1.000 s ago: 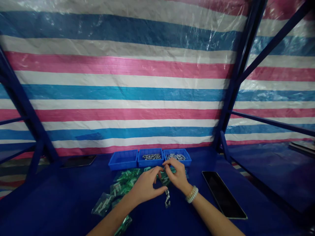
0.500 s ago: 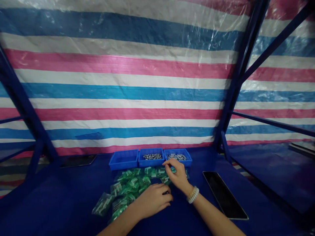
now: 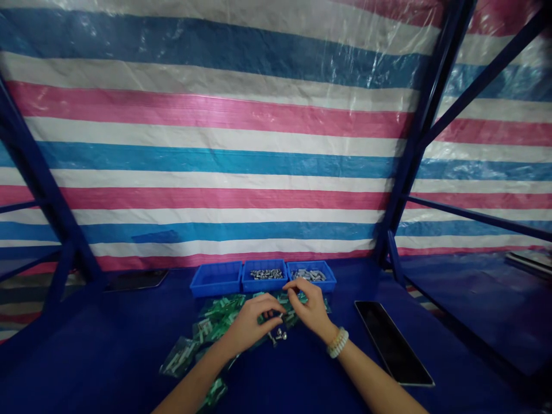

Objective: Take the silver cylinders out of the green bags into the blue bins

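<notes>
My left hand [image 3: 255, 321] is over the right part of a pile of small green-and-clear plastic packets [image 3: 222, 313]. Its thumb and fingers curl around a small shiny screw [image 3: 281, 315] at the fingertips. Just below them, several loose metal screws [image 3: 279, 336] lie on the blue table. My right hand [image 3: 309, 306], with a beaded bracelet at the wrist, is bent with thumb and forefinger close together in front of the blue bins. Whatever is between those two fingertips is too small to make out. Part of the packet pile is hidden under both hands.
Three blue bins stand in a row behind the packets: a left bin [image 3: 215, 279], a middle bin with metal screws [image 3: 266, 274], and a right bin with grey plugs [image 3: 311, 275]. A dark tablet [image 3: 392, 342] lies right; another dark flat device [image 3: 137, 280] lies back left.
My left hand has moved up and left, away from the spot it covered, and the loose screws there now show. The right hand has hardly moved.
</notes>
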Demonstrator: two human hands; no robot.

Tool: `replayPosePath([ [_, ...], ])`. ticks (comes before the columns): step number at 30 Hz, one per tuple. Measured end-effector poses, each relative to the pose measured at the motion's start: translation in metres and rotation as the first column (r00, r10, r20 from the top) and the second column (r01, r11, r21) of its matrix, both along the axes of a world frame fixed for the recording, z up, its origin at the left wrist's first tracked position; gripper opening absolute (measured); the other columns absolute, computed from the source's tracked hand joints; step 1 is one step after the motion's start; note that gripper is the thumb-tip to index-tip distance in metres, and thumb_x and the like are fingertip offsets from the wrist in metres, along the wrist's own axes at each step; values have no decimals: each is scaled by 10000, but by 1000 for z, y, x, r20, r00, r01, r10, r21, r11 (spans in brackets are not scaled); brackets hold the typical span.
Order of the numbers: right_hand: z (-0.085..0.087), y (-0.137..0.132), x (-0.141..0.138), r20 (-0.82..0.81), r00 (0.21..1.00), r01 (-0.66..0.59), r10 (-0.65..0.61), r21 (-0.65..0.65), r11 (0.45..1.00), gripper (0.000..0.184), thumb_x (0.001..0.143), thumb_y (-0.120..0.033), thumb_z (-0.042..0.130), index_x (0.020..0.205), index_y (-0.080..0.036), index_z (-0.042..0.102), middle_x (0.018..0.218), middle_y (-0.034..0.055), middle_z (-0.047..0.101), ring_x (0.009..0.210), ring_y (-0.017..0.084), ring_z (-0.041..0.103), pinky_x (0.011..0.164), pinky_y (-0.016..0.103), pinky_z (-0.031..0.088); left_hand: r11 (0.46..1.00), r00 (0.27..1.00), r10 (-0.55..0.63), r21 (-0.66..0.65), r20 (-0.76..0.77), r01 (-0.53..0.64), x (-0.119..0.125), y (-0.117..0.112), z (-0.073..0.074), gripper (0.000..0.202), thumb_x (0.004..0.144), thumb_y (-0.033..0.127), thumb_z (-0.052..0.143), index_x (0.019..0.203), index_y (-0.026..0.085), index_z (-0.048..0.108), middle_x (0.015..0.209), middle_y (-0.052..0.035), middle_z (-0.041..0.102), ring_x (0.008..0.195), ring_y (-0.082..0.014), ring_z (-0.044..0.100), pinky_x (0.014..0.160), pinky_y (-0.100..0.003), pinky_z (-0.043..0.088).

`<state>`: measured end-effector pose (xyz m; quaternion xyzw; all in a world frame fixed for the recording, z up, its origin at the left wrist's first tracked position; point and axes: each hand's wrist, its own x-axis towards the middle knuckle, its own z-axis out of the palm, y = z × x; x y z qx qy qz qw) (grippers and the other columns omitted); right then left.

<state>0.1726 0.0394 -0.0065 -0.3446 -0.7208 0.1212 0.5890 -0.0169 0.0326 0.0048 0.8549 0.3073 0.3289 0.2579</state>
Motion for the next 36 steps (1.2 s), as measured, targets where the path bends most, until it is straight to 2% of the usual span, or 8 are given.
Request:
replayPosePath([
  [3,2,-3,-2,41,996,-78,79,-15,997,181,853,-138,522,949,-197,663,804,34,670,705,168,629,669,293,512,983,975,101,-170,197,-68,1,4,-2,189,846,277,616,991,192,702,908,-58,670,825,-184,638,778,-320,531],
  [7,3,-4,-4,95,976,-197,197,-15,980,265,849,-110,539,1071,-214,639,883,40,674,754,164,633,709,299,531,932,895,221,-353,387,-78,1,7,-6,222,759,286,691,941,173,634,916,-59,695,899,-203,665,855,-362,534],
  [13,3,-1,-2,108,967,-233,231,9,972,151,889,-145,560,946,-221,678,860,45,687,788,174,645,720,319,536,919,883,246,-385,400,-81,0,7,-4,229,730,315,714,854,184,573,837,-43,695,820,-190,679,801,-352,548],
  [18,7,-4,-1,120,973,-205,199,42,978,89,886,-185,584,903,-209,668,820,46,679,770,181,631,700,317,514,913,882,257,-398,396,-88,0,5,-1,256,724,324,722,889,185,585,848,-48,702,818,-194,680,795,-352,548],
  [23,9,-8,-2,110,976,-190,187,12,982,133,919,-227,542,831,-202,638,781,38,647,742,178,602,700,312,484,929,887,224,-363,404,-69,3,3,-3,253,717,304,738,889,162,618,790,-39,679,739,-172,650,714,-301,538],
  [28,2,-6,-6,123,965,-227,233,-56,972,217,954,-248,484,789,-192,612,755,26,610,715,164,574,678,286,453,944,885,260,-295,386,-149,6,-1,-4,169,750,297,698,832,157,650,729,-24,646,681,-161,616,665,-281,518],
  [33,-4,-7,-10,146,939,-296,310,-111,949,256,954,-232,457,752,-190,608,712,16,572,686,163,546,638,269,431,966,920,257,-51,295,-253,6,-5,3,85,787,248,652,807,174,687,691,-12,615,621,-147,574,597,-259,472],
  [36,-3,-6,-8,99,953,-277,285,-84,957,219,938,-213,472,803,-187,642,749,32,613,731,176,579,686,284,451,952,926,268,73,265,-297,7,13,19,67,787,217,642,813,184,695,697,-14,634,629,-150,578,603,-258,461],
])
